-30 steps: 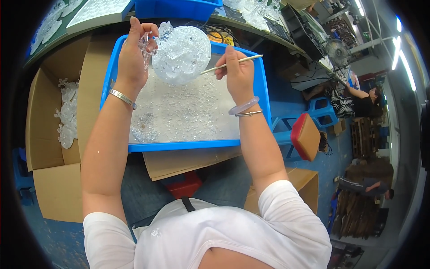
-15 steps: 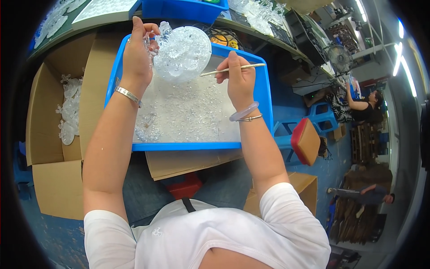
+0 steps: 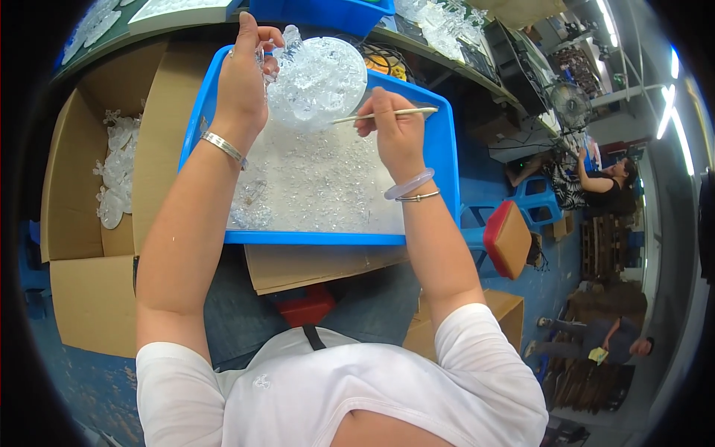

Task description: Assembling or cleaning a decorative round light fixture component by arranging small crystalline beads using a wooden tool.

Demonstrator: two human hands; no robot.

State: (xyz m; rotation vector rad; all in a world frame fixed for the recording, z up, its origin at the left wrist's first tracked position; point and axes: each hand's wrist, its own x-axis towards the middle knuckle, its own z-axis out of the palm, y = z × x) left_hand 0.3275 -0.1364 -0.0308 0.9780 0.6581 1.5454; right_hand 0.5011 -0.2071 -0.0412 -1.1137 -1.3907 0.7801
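My left hand (image 3: 249,78) is closed on the edge of a clear plastic piece (image 3: 316,78), a round disc with knobbly transparent shapes at its left side, held up above a tray. In my right hand (image 3: 395,127) a thin pale stick (image 3: 395,115) is pinched between thumb and fingers, its left tip close to the lower edge of the clear piece. Whether the tip touches it I cannot tell. Below both hands sits the blue-rimmed tray (image 3: 320,238), its pale bottom strewn with small clear fragments (image 3: 313,179).
An open cardboard box (image 3: 93,290) on the left holds several clear plastic pieces (image 3: 119,167). Along the back, the bench carries a blue bin (image 3: 320,16), a white tray (image 3: 179,15) and more clear pieces (image 3: 443,28). Stools (image 3: 508,238) and two people are at the right.
The clear piece and my left hand have shifted slightly right and up in the picture. The stick is nearer the piece's lower edge. A person at the far right has moved.
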